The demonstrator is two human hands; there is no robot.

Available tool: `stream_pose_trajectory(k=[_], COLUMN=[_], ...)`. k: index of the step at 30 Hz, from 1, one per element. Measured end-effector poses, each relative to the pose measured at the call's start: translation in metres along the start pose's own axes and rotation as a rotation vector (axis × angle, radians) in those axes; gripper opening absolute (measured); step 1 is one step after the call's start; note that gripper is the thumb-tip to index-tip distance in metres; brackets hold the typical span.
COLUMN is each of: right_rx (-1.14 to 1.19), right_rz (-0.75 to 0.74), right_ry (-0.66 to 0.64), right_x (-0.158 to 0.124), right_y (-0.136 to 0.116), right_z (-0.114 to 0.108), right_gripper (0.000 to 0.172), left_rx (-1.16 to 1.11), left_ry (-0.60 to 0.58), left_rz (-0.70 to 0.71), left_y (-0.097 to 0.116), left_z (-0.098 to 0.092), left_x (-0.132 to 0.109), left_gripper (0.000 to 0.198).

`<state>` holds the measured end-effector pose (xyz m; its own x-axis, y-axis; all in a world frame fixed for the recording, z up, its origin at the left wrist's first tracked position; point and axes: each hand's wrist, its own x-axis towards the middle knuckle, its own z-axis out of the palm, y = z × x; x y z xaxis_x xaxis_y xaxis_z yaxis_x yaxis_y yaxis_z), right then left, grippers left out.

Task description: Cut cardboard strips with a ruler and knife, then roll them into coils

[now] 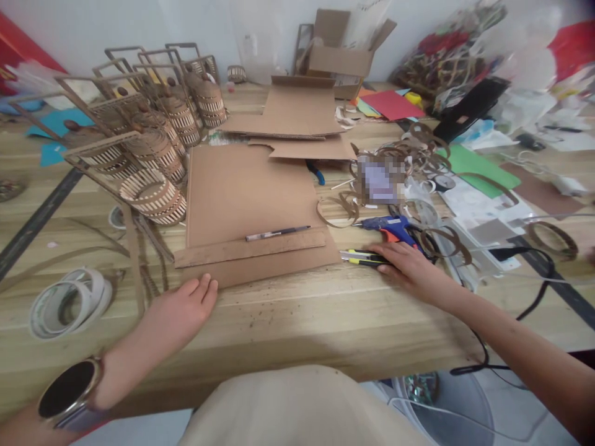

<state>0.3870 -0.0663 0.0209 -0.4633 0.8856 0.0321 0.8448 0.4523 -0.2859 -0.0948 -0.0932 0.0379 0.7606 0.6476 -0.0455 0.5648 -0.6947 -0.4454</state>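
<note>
A long worktop of pale, streaked wooden planks is seen across most of the view, its near edge running along the bottom. It is set against a plain white wall, which is met at the upper left by a red panel. A dark flat strip is laid slantwise across the worktop's left part, and a similar dark strip is laid across its right part. Below the near edge, at the lower right, a pale grey floor is shown. The room is lit softly and evenly; only faint shadows are cast, and the upper right corner is washed out by brightness.
</note>
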Motion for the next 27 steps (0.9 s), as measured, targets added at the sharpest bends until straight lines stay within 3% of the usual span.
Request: stream_pose_trajectory(k=[4,6,10,13,17,27], right_rx=[-0.014,-0.016,-0.011,-0.032,-0.108,-0.030], right_rz=[-0.051,-0.082,-0.126,-0.119,-0.080,-0.079], right_ry=[-0.020,-0.021,-0.017,0.000,0.012,0.040], right_x=[0.001,0.003,0.004,0.002,0.002,-0.001], right_y=[-0.001,-0.002,-0.001,0.000,-0.003,-0.003], right_z=[-0.005,-0.005,-0.003,0.003,0.011,0.015], right_gripper=[0.042,0.042,0.041,0.041,0.045,0.042], left_rx=[-0.027,-0.099,-0.313,-0.410,-0.507,-0.524], left_ry=[0.009,0.115,0.271,0.203,0.120,0.165], left_rz=[-0.043,0.015,0.261,0.387,0.386,0.367], left_y=[-0.007,-0.008,0.001,0.014,0.023,0.024], left_z=[-0.012,-0.016,-0.009,0.006,0.019,0.018], left_x=[0.036,0.067,0.130,0.157,0.164,0.158], left_gripper=[0.040,0.035,0.066,0.073,0.062,0.054])
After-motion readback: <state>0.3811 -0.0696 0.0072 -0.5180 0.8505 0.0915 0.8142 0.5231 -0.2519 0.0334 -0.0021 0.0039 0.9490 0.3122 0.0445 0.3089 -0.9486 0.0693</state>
